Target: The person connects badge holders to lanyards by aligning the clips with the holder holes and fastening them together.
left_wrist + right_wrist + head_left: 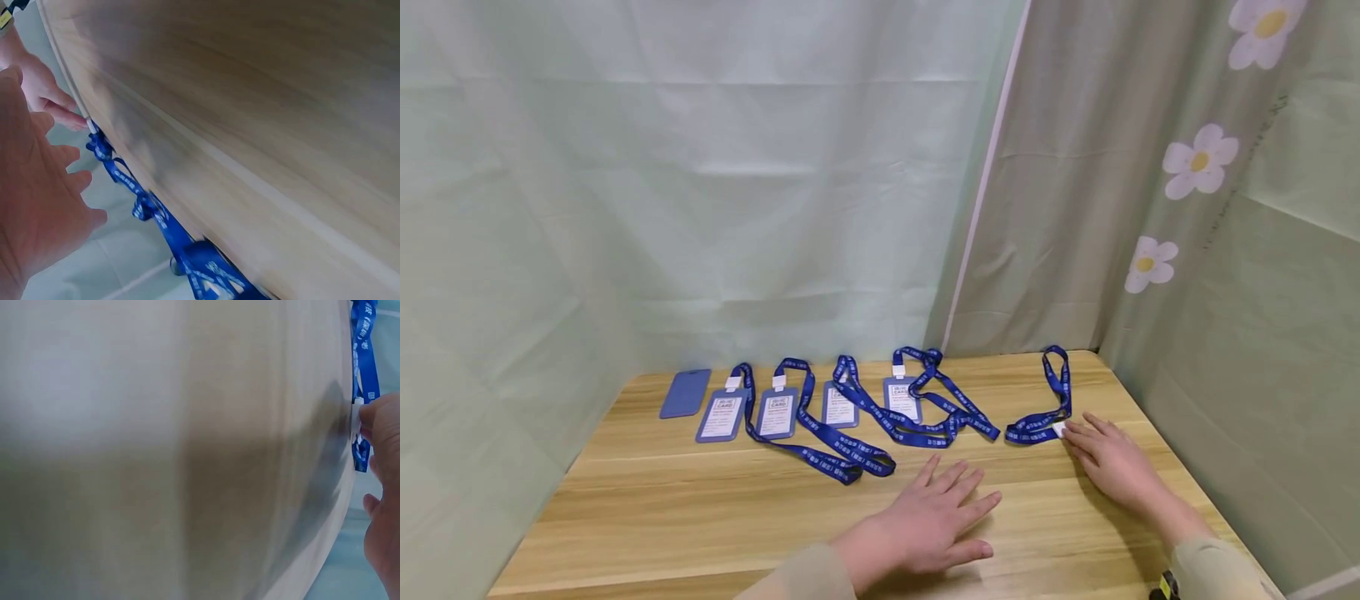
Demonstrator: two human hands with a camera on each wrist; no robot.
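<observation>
My right hand (1112,462) is at the right of the table, its fingertips pinching the white clip (356,419) of a blue lanyard (1060,392). That lanyard lies looped with white lettering, and no card holder shows on it. My left hand (928,517) has its fingers spread, palm down over the front middle of the table. Left of the right hand, a row of blue card holders with white cards lies on the table: one (721,415), another (777,413), a partly covered one (840,407) and one (902,400) under lanyard straps.
A plain blue card holder (686,393) without a lanyard lies at the far left. Lanyard straps (842,458) trail toward the front. The wooden table (700,517) is bordered by pale curtains (775,183), with flower prints on the right.
</observation>
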